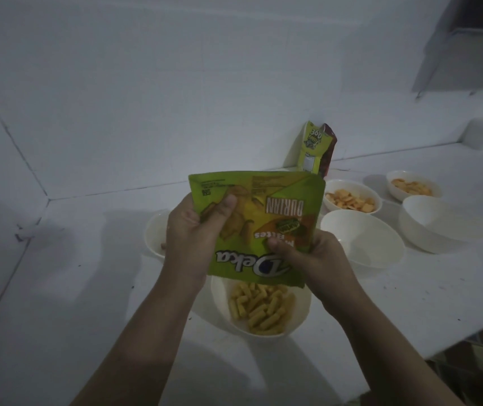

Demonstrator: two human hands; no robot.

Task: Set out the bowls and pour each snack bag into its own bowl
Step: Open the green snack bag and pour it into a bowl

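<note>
We grip the green snack bag [256, 227] with both hands, upside down, its printed name reading inverted toward us. Our left hand [196, 230] wraps the bag's left edge, thumb pressed across the front and fingers curled behind. Our right hand [310, 256] pinches the lower right corner, thumb on the front near the open mouth. The bag's mouth hangs just above the nearest bowl [225, 306], which holds a heap of short yellow sticks [260, 309].

Behind our left hand we see part of another white bowl [154, 232]; something small lies in it, too hidden to tell what. To the right of the bag sits a bare white bowl [363, 244], and beside that a second bare bowl [445, 224]. Farther back, two bowls carry orange crackers: one [351, 196] just beyond the bag, one [410, 184] nearer the wall. Two more bags, one green [310, 150] and one dark red [328, 150], stand upright together against the wall. Everything rests on a white counter [88, 288] in dim light.
</note>
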